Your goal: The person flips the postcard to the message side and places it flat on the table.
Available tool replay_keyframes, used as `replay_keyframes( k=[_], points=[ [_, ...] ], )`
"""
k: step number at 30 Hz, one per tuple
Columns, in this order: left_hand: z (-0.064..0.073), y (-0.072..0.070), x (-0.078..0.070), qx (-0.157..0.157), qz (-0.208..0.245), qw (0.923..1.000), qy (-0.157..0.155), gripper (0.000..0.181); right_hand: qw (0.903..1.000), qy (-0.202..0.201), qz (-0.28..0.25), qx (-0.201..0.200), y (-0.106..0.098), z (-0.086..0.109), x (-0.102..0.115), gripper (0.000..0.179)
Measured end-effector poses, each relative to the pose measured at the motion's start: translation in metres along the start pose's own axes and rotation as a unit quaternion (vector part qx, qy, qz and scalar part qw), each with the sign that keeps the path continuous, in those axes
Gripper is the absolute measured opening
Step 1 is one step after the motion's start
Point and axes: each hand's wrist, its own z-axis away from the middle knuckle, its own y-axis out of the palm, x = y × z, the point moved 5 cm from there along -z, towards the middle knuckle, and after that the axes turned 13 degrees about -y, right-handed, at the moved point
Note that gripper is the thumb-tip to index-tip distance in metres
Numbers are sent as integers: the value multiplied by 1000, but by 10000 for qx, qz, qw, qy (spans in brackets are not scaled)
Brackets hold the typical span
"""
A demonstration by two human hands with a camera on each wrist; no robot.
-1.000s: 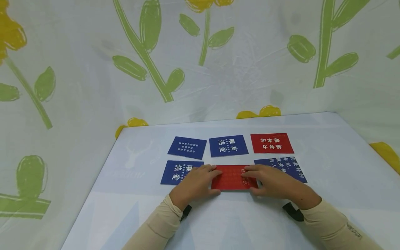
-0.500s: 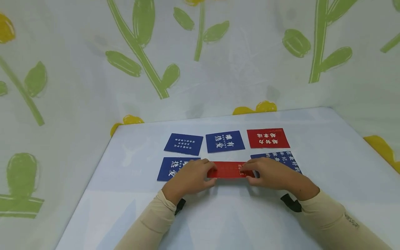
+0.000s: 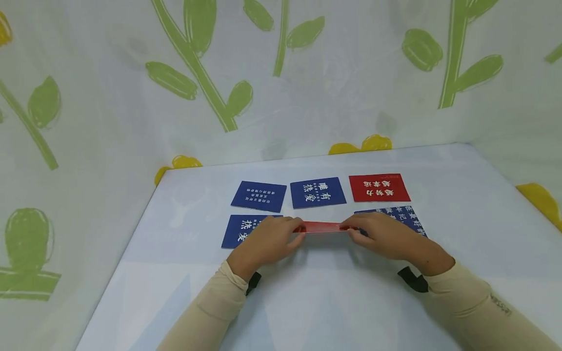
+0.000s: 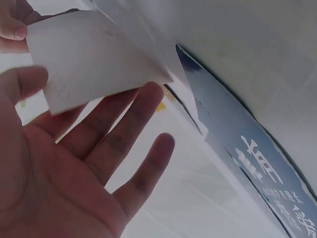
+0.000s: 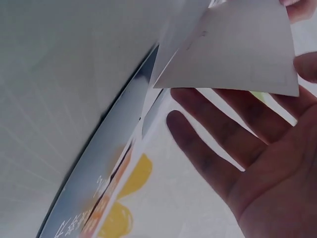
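A red card (image 3: 322,227) with a white underside is raised above the table between the two hands, tipped so that little of its red face shows in the head view. The left hand (image 3: 270,239) pinches its left end between thumb and fingers. At the opposite end, the right hand (image 3: 384,236) pinches it the same way. Both wrist views look at the card's pale back, with small faint print. Under the left hand lies a blue card (image 3: 237,231), partly covered; another blue card (image 3: 408,217) is partly hidden behind the right hand.
In a back row on the white table (image 3: 175,292) lie a blue card (image 3: 259,196), a second blue card (image 3: 318,192) and a red card (image 3: 379,187), all with white lettering. A flower-patterned cloth (image 3: 329,97) hangs behind the table.
The red card has come up off the table in both hands, its near edge rising so that its face narrows to a thin strip. The other cards stay in place.
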Motion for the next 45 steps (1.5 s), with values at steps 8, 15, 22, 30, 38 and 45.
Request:
replay_keyframes(
  k=[8, 15, 22, 30, 38, 45],
  points=[
    [-4, -9, 3, -437, 63, 9990, -64, 23, 9996, 19, 32, -293, -11, -2, 0, 26],
    [-4, -11, 4, -776, 274, 9963, -233, 17, 9981, 69, 135, -590, -11, -1, 1, 24],
    [-5, -13, 5, -902, 562, 9932, -480, 19, 9950, -5, 372, -928, -14, -1, 4, 31],
    [-8, -12, 4, -661, 1181, 9883, -704, 28, 9910, -127, 652, -1159, -18, -1, 3, 47],
    [-12, -5, 7, -402, 1804, 9767, -1087, 42, 9892, -134, 595, -1335, -14, -3, 0, 67],
    [-16, -3, 9, -495, 2061, 9703, -1168, 52, 9860, -338, 617, -1511, -9, -3, -2, 65]
  ],
)
